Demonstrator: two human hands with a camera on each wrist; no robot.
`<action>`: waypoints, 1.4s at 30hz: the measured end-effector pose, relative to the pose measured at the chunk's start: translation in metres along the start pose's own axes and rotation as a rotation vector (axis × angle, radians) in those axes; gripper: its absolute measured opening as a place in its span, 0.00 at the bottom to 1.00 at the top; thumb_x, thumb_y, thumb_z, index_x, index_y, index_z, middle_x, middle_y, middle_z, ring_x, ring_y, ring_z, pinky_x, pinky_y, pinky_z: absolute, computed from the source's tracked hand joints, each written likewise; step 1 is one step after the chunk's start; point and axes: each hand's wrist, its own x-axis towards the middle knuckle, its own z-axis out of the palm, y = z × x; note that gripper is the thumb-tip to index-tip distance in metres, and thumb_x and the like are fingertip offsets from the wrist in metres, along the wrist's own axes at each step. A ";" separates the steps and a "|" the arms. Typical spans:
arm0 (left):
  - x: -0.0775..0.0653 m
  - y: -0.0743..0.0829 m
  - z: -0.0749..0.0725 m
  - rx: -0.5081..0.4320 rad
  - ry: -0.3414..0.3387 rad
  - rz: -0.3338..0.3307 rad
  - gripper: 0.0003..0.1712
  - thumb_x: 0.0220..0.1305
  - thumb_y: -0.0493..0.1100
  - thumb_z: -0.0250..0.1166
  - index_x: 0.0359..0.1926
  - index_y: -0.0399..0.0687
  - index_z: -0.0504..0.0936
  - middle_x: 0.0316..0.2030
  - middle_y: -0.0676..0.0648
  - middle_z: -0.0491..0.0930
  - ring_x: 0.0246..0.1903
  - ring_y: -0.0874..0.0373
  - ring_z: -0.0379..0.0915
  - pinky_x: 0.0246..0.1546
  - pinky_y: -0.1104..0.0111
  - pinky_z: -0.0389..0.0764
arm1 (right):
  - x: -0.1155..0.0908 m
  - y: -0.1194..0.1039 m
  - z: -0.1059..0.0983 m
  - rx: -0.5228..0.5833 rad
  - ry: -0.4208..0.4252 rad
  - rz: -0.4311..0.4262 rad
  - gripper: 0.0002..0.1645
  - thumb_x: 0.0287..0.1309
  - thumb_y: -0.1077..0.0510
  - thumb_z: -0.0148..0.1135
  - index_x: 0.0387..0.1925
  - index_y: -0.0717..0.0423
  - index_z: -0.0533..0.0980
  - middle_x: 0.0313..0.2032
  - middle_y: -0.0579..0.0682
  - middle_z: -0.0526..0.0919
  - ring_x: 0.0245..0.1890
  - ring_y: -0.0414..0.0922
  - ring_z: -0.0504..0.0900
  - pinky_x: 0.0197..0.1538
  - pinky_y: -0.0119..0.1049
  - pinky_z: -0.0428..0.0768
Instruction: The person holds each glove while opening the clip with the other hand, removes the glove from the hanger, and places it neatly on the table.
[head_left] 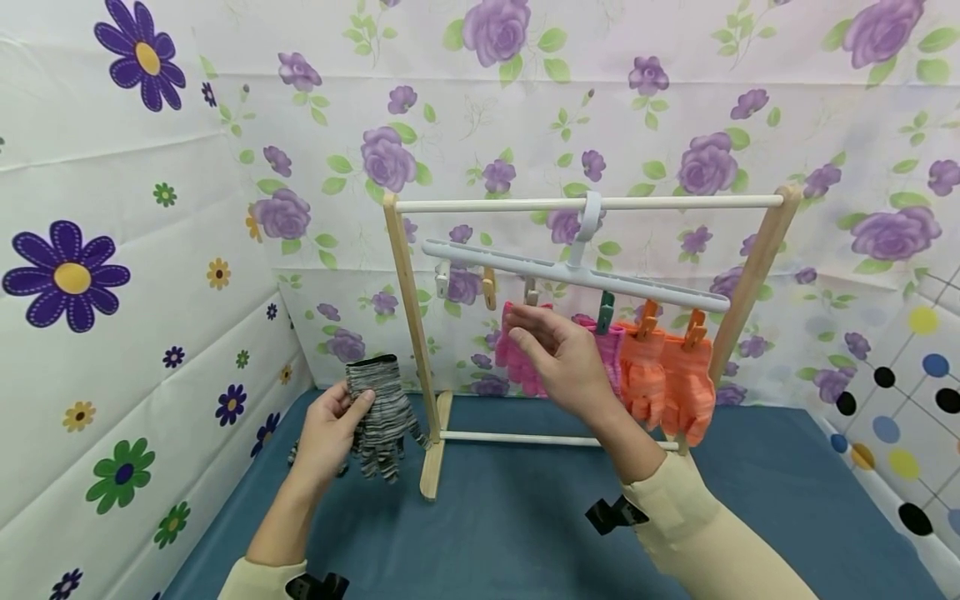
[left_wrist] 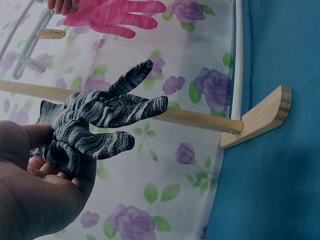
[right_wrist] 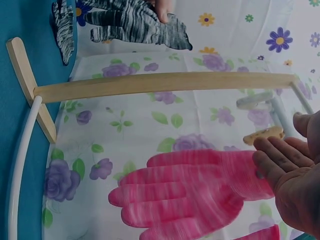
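Observation:
My left hand [head_left: 327, 429] pinches a black-and-grey striped knit glove [head_left: 382, 408] near its cuff, between thumb and fingers. The glove's fingers hang down, left of the rack's left post. My right hand [head_left: 567, 362] is raised just below the hanger [head_left: 555, 268], its fingers fairly straight and holding nothing. In the right wrist view its fingertips [right_wrist: 262, 142] overlap the cuff of a pink glove [right_wrist: 185, 187]. That glove hangs from a grey clip [head_left: 531, 292]. To its left, a white clip [head_left: 442, 279] and a yellow clip [head_left: 489, 288] hold nothing.
The hanger hooks over the top bar [head_left: 480, 205] of a wooden rack and tilts down to the right. Further right hang a magenta glove [head_left: 611, 354] and two orange gloves [head_left: 686, 383]. A second striped glove [right_wrist: 64, 32] lies on the blue tabletop [head_left: 517, 533].

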 end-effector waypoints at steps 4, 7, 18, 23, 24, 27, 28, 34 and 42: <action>0.002 -0.003 -0.002 0.016 0.012 -0.001 0.18 0.82 0.49 0.61 0.51 0.36 0.76 0.24 0.51 0.60 0.21 0.61 0.55 0.27 0.67 0.63 | -0.002 0.002 -0.002 -0.003 0.002 -0.022 0.22 0.74 0.63 0.66 0.66 0.64 0.79 0.57 0.59 0.87 0.58 0.50 0.87 0.60 0.37 0.82; 0.003 -0.005 -0.004 0.028 0.029 0.001 0.19 0.82 0.49 0.61 0.42 0.36 0.70 0.23 0.51 0.54 0.20 0.61 0.49 0.25 0.68 0.59 | -0.004 0.003 -0.003 -0.009 -0.004 -0.025 0.22 0.75 0.62 0.66 0.66 0.65 0.78 0.57 0.59 0.87 0.57 0.50 0.87 0.60 0.37 0.82; 0.011 -0.016 -0.010 0.058 0.037 -0.001 0.22 0.82 0.49 0.61 0.38 0.38 0.64 0.24 0.51 0.52 0.20 0.60 0.47 0.26 0.67 0.57 | -0.014 0.006 -0.007 -0.053 -0.016 0.001 0.23 0.74 0.62 0.67 0.66 0.63 0.78 0.58 0.58 0.87 0.57 0.48 0.87 0.58 0.35 0.82; 0.015 -0.019 -0.012 0.094 0.029 -0.006 0.23 0.82 0.50 0.61 0.37 0.40 0.61 0.23 0.51 0.50 0.19 0.60 0.45 0.25 0.66 0.56 | -0.019 0.006 -0.009 -0.076 -0.025 -0.001 0.23 0.74 0.59 0.67 0.66 0.58 0.79 0.59 0.53 0.86 0.59 0.46 0.86 0.59 0.36 0.82; 0.016 -0.019 -0.012 0.102 0.028 -0.005 0.24 0.82 0.50 0.61 0.37 0.40 0.60 0.23 0.51 0.49 0.19 0.60 0.45 0.26 0.66 0.55 | -0.021 0.006 -0.009 -0.081 -0.028 -0.002 0.23 0.74 0.58 0.67 0.66 0.56 0.79 0.59 0.51 0.86 0.59 0.46 0.86 0.59 0.37 0.82; 0.018 -0.021 -0.011 0.123 0.027 -0.011 0.26 0.82 0.51 0.60 0.36 0.41 0.57 0.24 0.51 0.48 0.20 0.59 0.44 0.27 0.66 0.55 | -0.024 0.007 -0.010 -0.084 -0.033 -0.009 0.23 0.74 0.58 0.68 0.66 0.56 0.79 0.60 0.49 0.86 0.59 0.45 0.86 0.60 0.38 0.82; 0.019 -0.021 -0.011 0.128 0.026 -0.013 0.26 0.82 0.51 0.60 0.36 0.41 0.57 0.24 0.51 0.47 0.20 0.59 0.44 0.27 0.66 0.55 | -0.026 0.008 -0.010 -0.088 -0.034 -0.013 0.23 0.74 0.58 0.68 0.67 0.56 0.79 0.60 0.49 0.86 0.59 0.45 0.86 0.60 0.39 0.82; 0.026 -0.026 -0.010 0.142 0.017 -0.038 0.25 0.82 0.52 0.60 0.37 0.41 0.57 0.26 0.50 0.48 0.22 0.59 0.45 0.29 0.65 0.56 | -0.033 0.008 -0.013 -0.123 -0.034 -0.023 0.24 0.73 0.58 0.69 0.67 0.58 0.79 0.62 0.50 0.85 0.61 0.45 0.85 0.60 0.43 0.82; 0.040 -0.038 -0.007 0.190 0.011 -0.085 0.20 0.83 0.51 0.58 0.41 0.42 0.61 0.28 0.49 0.51 0.24 0.57 0.47 0.30 0.64 0.56 | -0.042 0.011 -0.017 -0.131 -0.036 -0.029 0.24 0.72 0.60 0.69 0.67 0.58 0.79 0.62 0.54 0.85 0.60 0.50 0.85 0.60 0.46 0.82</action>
